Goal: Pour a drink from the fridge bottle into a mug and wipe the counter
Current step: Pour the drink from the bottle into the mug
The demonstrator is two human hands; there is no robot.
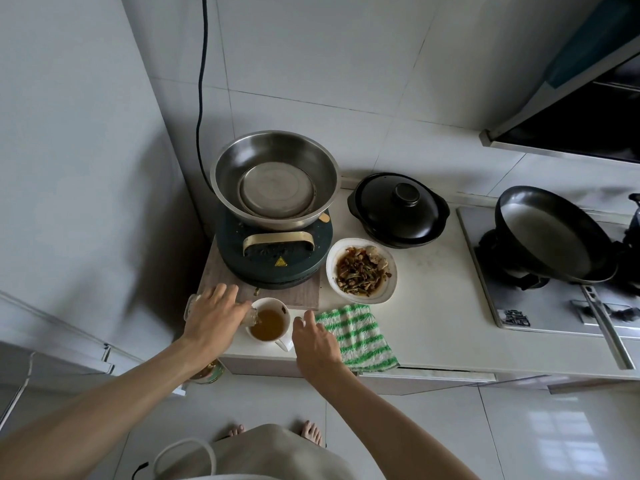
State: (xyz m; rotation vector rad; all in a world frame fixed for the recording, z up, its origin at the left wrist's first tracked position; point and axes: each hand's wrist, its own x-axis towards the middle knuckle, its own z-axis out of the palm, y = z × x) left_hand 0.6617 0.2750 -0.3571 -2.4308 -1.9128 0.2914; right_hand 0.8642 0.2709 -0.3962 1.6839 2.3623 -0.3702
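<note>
Left hand (pixel 213 318) is wrapped around the clear bottle (pixel 252 317), tipped so its neck sits over the white mug (pixel 272 323), which holds brown drink just right of that grip. Right hand (pixel 317 341) hovers loose with fingers spread, holding nothing, mug handle just left of it and the green striped cloth (pixel 360 337) right beside it on the counter (pixel 433 323).

The mug (pixel 269 322) stands at the counter's (pixel 433 306) front-left edge, hemmed in closely: the wooden board (pixel 308 296) and dark round cooker (pixel 273 258) with its steel basin (pixel 275 180) just behind, the plate of food (pixel 361 270) behind to the right, the green striped cloth (pixel 360 336) just beside on the right. The left hand (pixel 211 320) with the tilted bottle (pixel 254 315) covers the left approach; the right hand (pixel 317 341) overlaps the cloth's near edge. Bare counter lies between the plate, the black lidded pot (pixel 398 209) and the hob (pixel 540 299), which carries a frying pan (pixel 550 233)
</note>
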